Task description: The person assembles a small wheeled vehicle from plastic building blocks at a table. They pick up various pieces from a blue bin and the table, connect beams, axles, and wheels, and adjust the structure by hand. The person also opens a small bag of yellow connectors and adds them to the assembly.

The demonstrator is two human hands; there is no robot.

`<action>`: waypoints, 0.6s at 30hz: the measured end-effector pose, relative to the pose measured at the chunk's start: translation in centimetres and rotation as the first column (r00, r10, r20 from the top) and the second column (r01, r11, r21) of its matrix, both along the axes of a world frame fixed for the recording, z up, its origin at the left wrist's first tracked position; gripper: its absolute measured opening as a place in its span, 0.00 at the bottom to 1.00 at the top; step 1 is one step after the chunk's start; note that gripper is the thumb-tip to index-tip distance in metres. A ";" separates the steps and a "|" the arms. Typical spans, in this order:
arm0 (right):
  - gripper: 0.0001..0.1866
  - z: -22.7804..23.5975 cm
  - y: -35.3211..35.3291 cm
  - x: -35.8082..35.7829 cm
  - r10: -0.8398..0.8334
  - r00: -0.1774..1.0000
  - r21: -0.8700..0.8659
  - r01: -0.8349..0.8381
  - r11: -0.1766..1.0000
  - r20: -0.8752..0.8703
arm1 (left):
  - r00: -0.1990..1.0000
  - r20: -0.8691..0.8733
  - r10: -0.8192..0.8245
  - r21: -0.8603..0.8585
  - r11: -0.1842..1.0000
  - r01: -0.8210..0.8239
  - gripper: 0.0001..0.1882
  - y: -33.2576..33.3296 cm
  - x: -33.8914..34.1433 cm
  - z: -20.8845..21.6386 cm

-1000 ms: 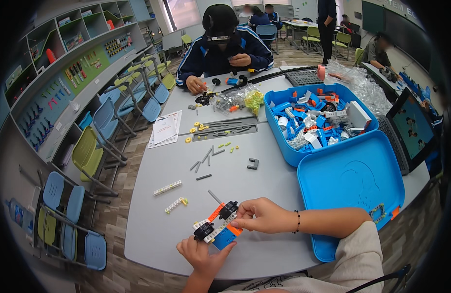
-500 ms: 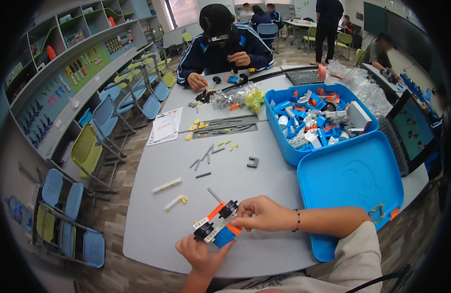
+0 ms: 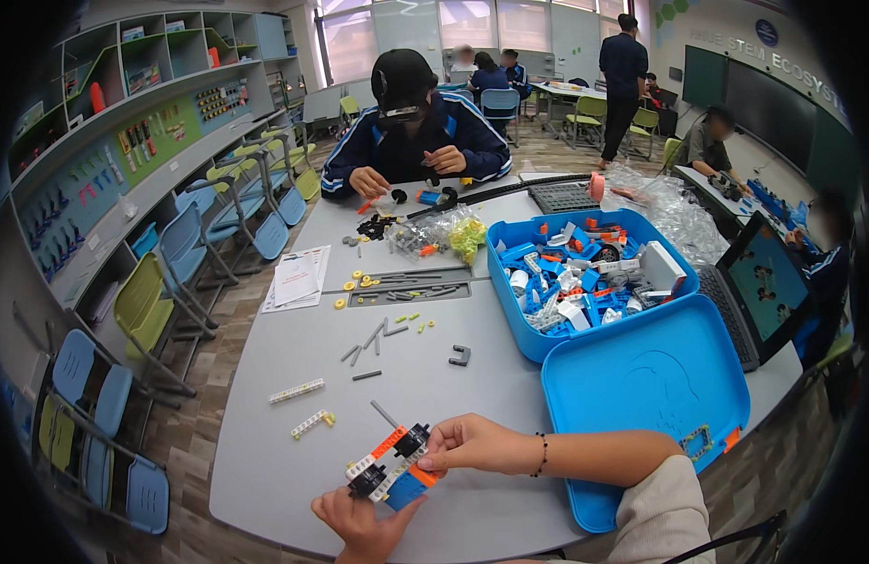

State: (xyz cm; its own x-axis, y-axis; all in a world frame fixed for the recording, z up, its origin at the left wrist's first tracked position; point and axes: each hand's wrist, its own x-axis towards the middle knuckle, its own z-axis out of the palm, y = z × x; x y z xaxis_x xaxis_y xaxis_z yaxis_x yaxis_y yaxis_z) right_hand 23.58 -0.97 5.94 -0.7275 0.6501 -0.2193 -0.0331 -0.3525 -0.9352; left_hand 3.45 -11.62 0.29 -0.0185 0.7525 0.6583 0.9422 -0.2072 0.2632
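Over the near part of the table I hold a toy-brick model [image 3: 389, 469] of white and orange beams, black gear-like wheels and a blue block. A grey axle [image 3: 383, 413] sticks out of its far side. My left hand [image 3: 367, 526] grips its lower left end, thumb along the blue block. From the right, my right hand [image 3: 467, 446] pinches the side by the black wheel and orange part. Left of the model lie a white beam with yellow-green pieces [image 3: 311, 425] and a longer white beam [image 3: 296, 391]. Loose grey axles [image 3: 374, 338] and a grey U-shaped piece [image 3: 461, 355] lie beyond.
A blue bin [image 3: 519, 324] full of mixed bricks stands at the right, its blue lid [image 3: 641, 376] in front. A laptop [image 3: 759, 291] is beyond the lid. Across the table a person [image 3: 415, 141] handles parts near plastic bags [image 3: 434, 233]. Papers [image 3: 298, 277] lie on the left.
The whole view has shifted, showing more of the room's far end. Both hands keep their hold on the model, with little change in its pose.
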 end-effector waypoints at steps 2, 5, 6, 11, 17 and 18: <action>0.12 0.0 0.1 0.0 0.008 1.000 -0.006 -0.008 1.000 0.009 | 0.997 -0.071 -0.008 0.074 0.997 0.014 0.31 0.4 -0.3 0.0; 0.12 0.3 -0.2 -0.1 -0.017 1.000 0.079 0.015 0.997 0.020 | 0.992 -0.124 -0.004 0.109 0.994 0.018 0.36 0.6 -0.4 0.1; 0.12 0.5 -0.5 -0.1 -0.041 0.998 0.139 0.035 0.990 0.041 | 0.992 -0.127 0.003 0.099 0.995 0.010 0.36 0.6 -0.4 0.2; 0.10 1.6 -1.0 0.0 -0.136 0.979 0.350 0.074 0.934 0.155 | 0.989 -0.151 -0.002 0.170 0.985 0.028 0.36 0.9 -0.2 0.7; 0.07 0.7 -1.3 -0.3 -0.320 0.909 0.746 0.015 0.666 0.267 | 0.982 -0.185 0.045 0.165 0.986 -0.015 0.35 1.0 -0.3 0.4; 0.06 0.5 -1.5 -0.3 -0.299 0.909 0.716 0.002 0.698 0.289 | 0.982 -0.180 0.057 0.146 0.989 -0.031 0.35 1.1 -0.3 0.4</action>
